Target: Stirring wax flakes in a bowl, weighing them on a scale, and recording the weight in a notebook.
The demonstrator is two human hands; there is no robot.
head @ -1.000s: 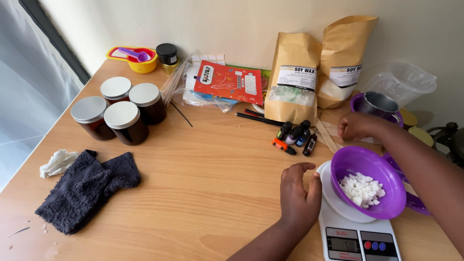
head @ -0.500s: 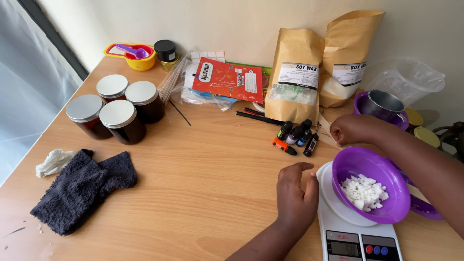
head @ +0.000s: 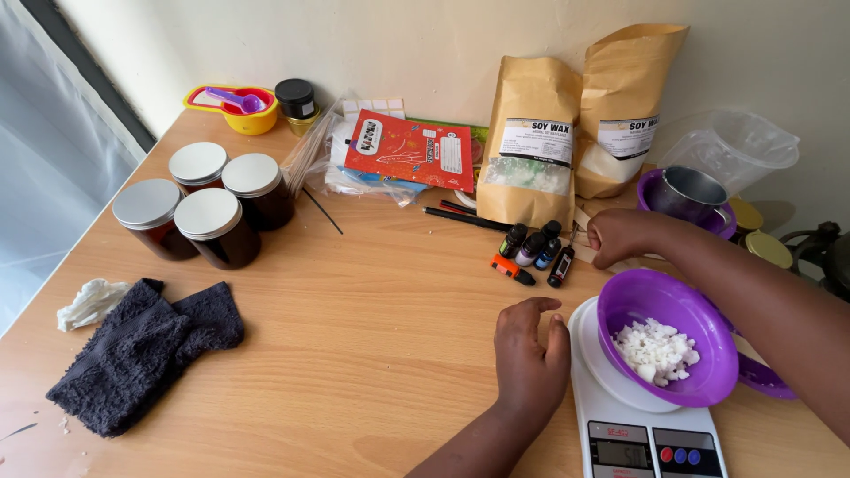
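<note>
At the far left we see a dark grey terry cloth (head: 142, 354) on the wooden table (head: 372, 301). Our left hand (head: 529, 354) rests palm-down, fingers loosely spread and empty, just beside the white digital scale (head: 633, 416). On it sits the purple plastic bowl of white wax flakes (head: 666, 345). Our right hand (head: 624, 237), fingers curled, hovers by the small dark dropper bottles (head: 536, 248); whether it grips anything, we cannot tell.

Purple bowl (head: 666, 335) of white flakes (head: 657, 350)
</note>
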